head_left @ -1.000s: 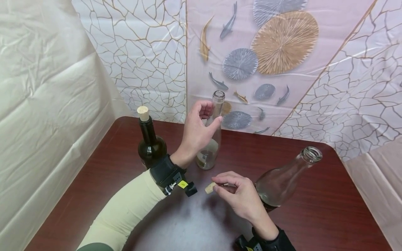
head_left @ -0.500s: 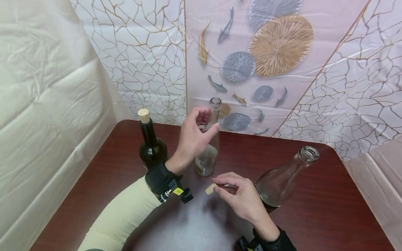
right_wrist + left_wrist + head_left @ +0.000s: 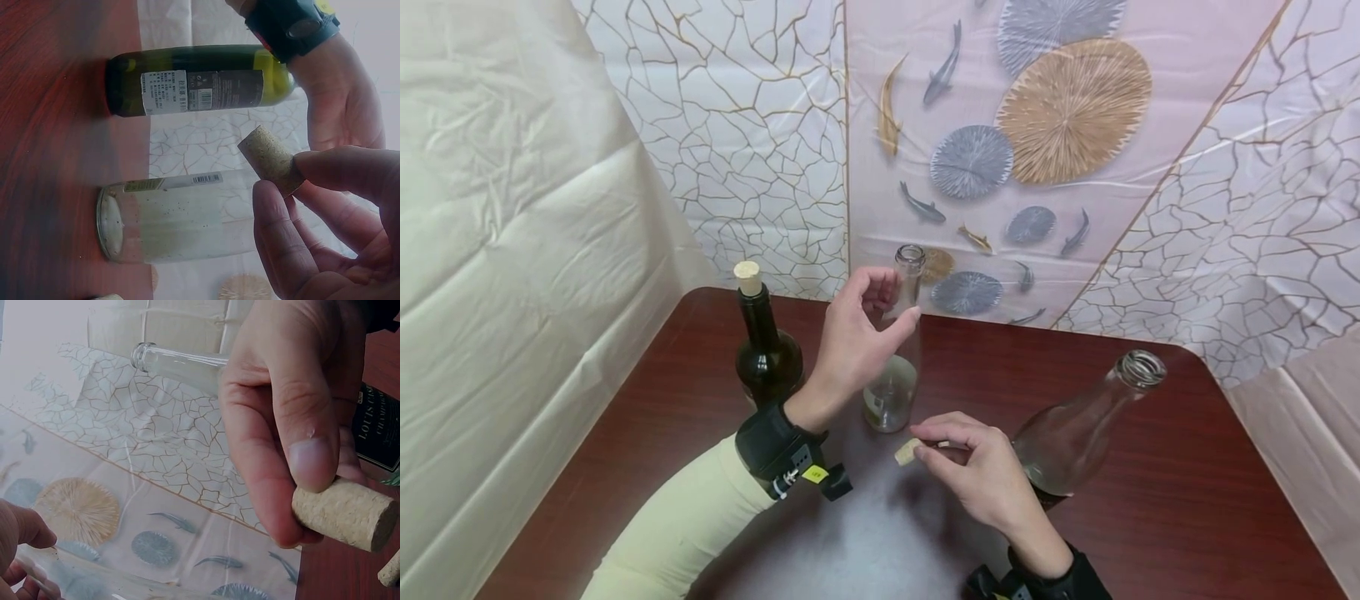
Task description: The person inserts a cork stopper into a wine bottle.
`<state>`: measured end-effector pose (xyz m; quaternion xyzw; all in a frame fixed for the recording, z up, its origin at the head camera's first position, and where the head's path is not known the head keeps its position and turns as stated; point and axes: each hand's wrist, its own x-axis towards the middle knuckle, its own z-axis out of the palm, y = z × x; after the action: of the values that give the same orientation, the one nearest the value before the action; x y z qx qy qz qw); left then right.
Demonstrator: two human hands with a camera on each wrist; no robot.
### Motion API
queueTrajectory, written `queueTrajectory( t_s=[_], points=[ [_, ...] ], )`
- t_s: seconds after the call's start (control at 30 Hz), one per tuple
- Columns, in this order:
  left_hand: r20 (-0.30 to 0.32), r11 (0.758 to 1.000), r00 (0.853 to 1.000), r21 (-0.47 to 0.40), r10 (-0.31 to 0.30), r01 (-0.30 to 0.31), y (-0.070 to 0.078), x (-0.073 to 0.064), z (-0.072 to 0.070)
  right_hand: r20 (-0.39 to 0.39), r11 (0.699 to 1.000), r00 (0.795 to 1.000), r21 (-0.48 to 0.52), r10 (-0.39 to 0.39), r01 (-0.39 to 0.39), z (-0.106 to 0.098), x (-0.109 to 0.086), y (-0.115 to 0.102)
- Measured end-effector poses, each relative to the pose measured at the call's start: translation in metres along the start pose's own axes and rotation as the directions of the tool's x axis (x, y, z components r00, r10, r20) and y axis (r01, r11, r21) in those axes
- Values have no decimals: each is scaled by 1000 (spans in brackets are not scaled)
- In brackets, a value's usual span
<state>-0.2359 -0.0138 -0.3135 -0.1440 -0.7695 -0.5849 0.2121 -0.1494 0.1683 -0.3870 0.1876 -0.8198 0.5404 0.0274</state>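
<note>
The right hand (image 3: 988, 471) pinches 1 cork (image 3: 907, 452) between thumb and fingertips, low above the table (image 3: 1187, 467) and clear of every bottle mouth. The left hand (image 3: 857, 337) is curled round the neck of the middle bottle (image 3: 889, 387), a clear glass piece with a bare mouth; thumb on the near side, fingers round the other. How hard it squeezes, I cannot tell.

The step in hand appears to be steadying this bottle while the cork is held ready. To do that well, keep the neck grip snug and the base flat on the table, since smooth glass could twist or tip under a hold this high. The thumb and fingers sit below the rim, a sensible place that leaves the mouth free.

The cork is gripped toward 1 end and the rest juts out, which should suit any fitting: keep the fingertips back from the exposed end, and square its axis to the opening before pressing, because a slanted cork may jam or crumble.

The dark bottle (image 3: 769, 362), with a stopper (image 3: 747, 277) standing proud of its neck, and the other clear bottle (image 3: 1063, 437) flank the work, so elbows and wrists need to pass carefully.
</note>
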Motion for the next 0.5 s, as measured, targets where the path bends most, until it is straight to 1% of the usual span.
queueTrajectory(
  t_s=[0.2,0.5],
  points=[
    [3,1000,1000,4,22,-22,1,-5,-5,2,1000,1000,2,-7,7,1,0,1],
    [14,1000,1000,1,18,-18,5,-12,-12,8,1000,1000,-8,15,-15,1,1,1]
  ],
)
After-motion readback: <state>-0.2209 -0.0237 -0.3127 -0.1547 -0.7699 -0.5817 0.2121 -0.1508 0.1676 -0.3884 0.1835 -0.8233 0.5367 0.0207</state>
